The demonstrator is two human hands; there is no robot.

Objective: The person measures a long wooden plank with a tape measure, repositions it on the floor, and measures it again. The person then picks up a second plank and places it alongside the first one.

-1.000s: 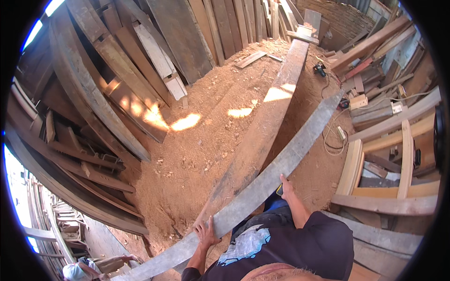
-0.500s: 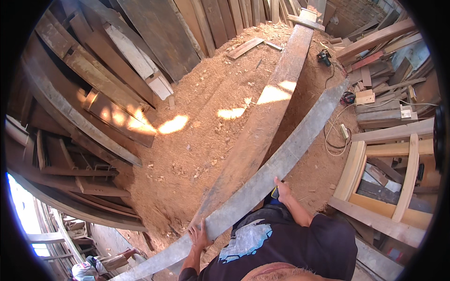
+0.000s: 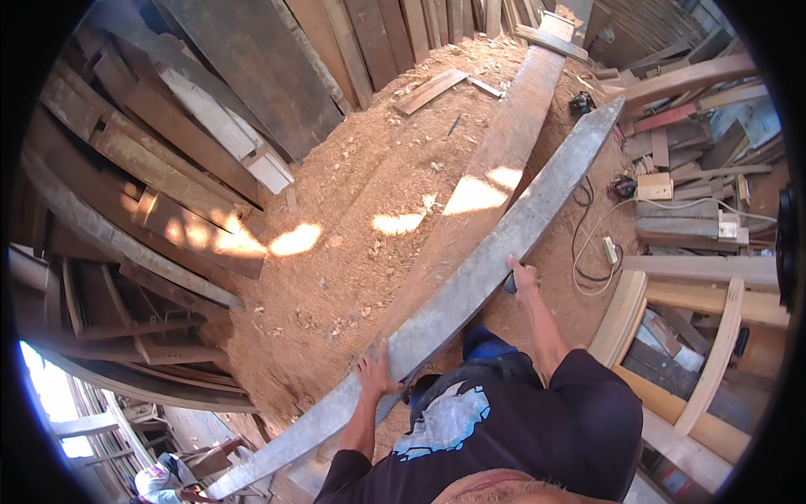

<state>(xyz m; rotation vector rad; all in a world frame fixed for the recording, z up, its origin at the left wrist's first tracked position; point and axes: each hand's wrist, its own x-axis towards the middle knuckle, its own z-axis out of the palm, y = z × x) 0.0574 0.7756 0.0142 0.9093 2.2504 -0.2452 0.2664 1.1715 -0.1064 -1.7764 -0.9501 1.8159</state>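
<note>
A long grey plank [image 3: 457,301] runs slantwise from the lower left to the upper right, its far end a blunt tip. My left hand [image 3: 375,375] lies across it with fingers spread over the far edge, steadying it. My right hand [image 3: 524,279] grips its near edge farther along, thumb on top. Beside the right palm is a small dark object that I cannot make out. Beneath and beyond the grey plank lies a wide brown board [image 3: 495,164], partly covered by it.
Sawdust and shavings cover the ground [image 3: 336,252]. Timber [image 3: 252,67] leans along the left and back. A power tool [image 3: 621,186] and a cable [image 3: 579,244] lie at right, near a wooden frame [image 3: 709,361]. Another person [image 3: 159,480] is at the lower left, by the plank's end.
The grey plank has moved away from me, its far end now higher in the view. Both my hands have gone forward with it, the right one also slightly rightward.
</note>
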